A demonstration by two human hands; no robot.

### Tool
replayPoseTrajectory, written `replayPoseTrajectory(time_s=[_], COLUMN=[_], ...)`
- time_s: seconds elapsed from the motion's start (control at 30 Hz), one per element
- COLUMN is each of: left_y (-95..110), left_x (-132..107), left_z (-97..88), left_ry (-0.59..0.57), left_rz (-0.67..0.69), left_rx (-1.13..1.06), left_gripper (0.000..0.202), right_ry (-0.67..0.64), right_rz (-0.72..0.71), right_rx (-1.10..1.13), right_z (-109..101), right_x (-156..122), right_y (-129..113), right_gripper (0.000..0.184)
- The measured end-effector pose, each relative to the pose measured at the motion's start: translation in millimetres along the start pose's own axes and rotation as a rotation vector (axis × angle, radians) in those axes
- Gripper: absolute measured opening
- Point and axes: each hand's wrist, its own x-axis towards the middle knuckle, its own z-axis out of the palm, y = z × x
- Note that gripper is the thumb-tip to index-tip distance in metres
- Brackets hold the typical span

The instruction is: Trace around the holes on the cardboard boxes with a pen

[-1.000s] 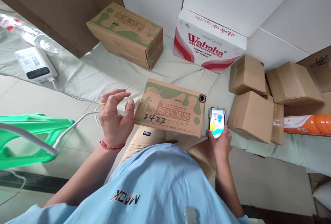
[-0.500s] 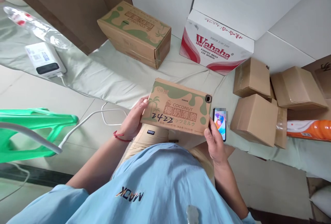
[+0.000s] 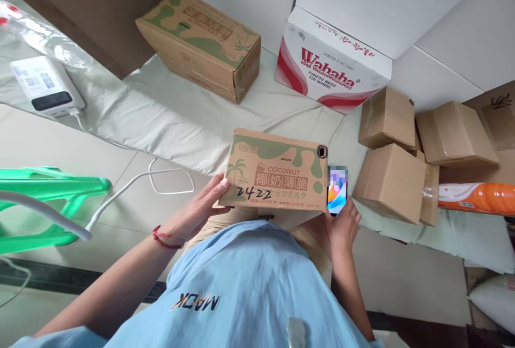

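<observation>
A brown cardboard box (image 3: 277,179) with green print, the word COCONUT and handwritten digits 2422 is held up before my shirt. My left hand (image 3: 209,198) grips its left end, thumb on the front edge and other fingers mostly hidden beneath. By the box's lower right corner is my right hand (image 3: 343,223), its fingers loosely bent and apart, partly hidden behind the corner. It overlaps the lower end of a lit phone (image 3: 337,192); whether it touches the phone or the box I cannot tell.
Behind stand a matching coconut box (image 3: 201,42) and a white-and-red Wahaha carton (image 3: 330,64). Several plain cartons (image 3: 390,182) and an orange bottle (image 3: 478,198) lie right. A power bank (image 3: 48,88), white cable (image 3: 120,198) and green plastic frame (image 3: 52,208) are left.
My right hand has let go of the box's right end and turned beside the phone. My left hand still holds the box, which is slightly more level. The view has shifted a little.
</observation>
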Motion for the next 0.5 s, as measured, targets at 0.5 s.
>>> replayPoseTrajectory(time_s=[0.5], left_y=[-4.8], left_x=[-16.2], left_z=[29.2], left_ry=[-0.061], left_rz=[-0.028], left_rx=[-0.340], left_gripper=[0.080], right_ry=[-0.158], right_rz=[0.109], right_rx=[0.270], right_z=[-17.4], right_x=[1.3], right_y=[-3.0], right_gripper=[0.083])
